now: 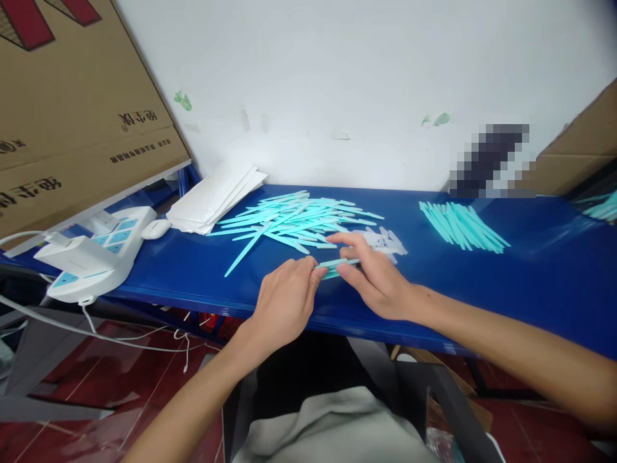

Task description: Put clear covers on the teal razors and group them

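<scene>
Near the front edge of the blue table, my left hand (287, 297) is closed on one end of a few thin turquoise plastic sticks (331, 269). My right hand (378, 278) holds their other end between thumb and fingers, with the index finger raised and bent above. How many sticks are held is hard to tell. Just beyond the hands lies a big loose pile of similar turquoise sticks (294, 218). Small translucent whitish plastic pieces (385, 240) are heaped behind my right hand, which partly hides them. A neater row of turquoise sticks (460, 226) lies farther right.
White flat packets (212, 199) lie at the back left. Beside them are a white mouse-shaped object (156, 229) and a power strip (120, 247) with a plugged-in adapter and cables. A cardboard box (87, 116) rises at left, another (578, 145) at right. A white wall (337, 83) borders the table.
</scene>
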`<act>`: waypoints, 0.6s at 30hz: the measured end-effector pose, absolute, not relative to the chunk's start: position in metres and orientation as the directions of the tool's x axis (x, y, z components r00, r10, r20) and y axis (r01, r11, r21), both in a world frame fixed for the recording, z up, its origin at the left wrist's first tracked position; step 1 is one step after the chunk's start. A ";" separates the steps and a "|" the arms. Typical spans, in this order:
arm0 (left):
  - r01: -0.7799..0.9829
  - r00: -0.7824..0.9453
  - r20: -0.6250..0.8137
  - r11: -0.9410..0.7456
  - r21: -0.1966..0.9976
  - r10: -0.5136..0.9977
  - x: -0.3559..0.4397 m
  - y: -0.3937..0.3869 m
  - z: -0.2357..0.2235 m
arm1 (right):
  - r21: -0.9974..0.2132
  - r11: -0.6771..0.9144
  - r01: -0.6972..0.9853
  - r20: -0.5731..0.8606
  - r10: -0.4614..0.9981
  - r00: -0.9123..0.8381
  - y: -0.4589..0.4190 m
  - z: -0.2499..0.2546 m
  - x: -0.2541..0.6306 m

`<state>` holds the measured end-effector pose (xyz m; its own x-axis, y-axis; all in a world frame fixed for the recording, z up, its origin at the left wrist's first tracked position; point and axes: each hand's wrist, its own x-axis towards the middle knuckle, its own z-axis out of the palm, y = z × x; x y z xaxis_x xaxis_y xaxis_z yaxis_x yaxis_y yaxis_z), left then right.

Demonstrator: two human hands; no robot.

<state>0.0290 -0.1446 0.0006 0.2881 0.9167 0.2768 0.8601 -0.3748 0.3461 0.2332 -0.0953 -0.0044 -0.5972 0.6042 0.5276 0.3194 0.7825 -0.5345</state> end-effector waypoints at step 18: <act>0.760 0.288 0.290 -0.402 0.510 0.912 0.046 -0.129 -0.001 | -0.819 0.518 0.246 0.391 0.818 -0.421 -0.084 -0.009 0.230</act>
